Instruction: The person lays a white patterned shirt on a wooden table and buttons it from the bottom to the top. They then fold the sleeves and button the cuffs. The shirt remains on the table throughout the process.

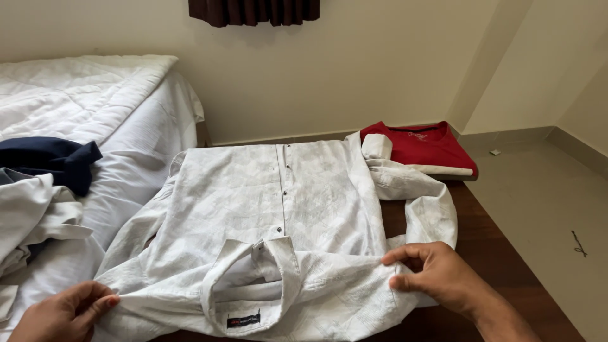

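Count: 2 hands in view, left hand (63,313) and right hand (437,275). 1 white button-up shirt (266,215) laid flat; 4 dark buttons visible down its placket, 1 collar label (244,320). 1 folded red t-shirt (427,145). 1 dark wooden table (500,266). 1 bed (95,95) with 1 white quilt. On the bed: 1 navy garment (54,161), 1 crumpled white garment (31,215). 1 dark curtain (253,11) up top.

Dark rectangular label (244,320) inside shirt collar (253,278)
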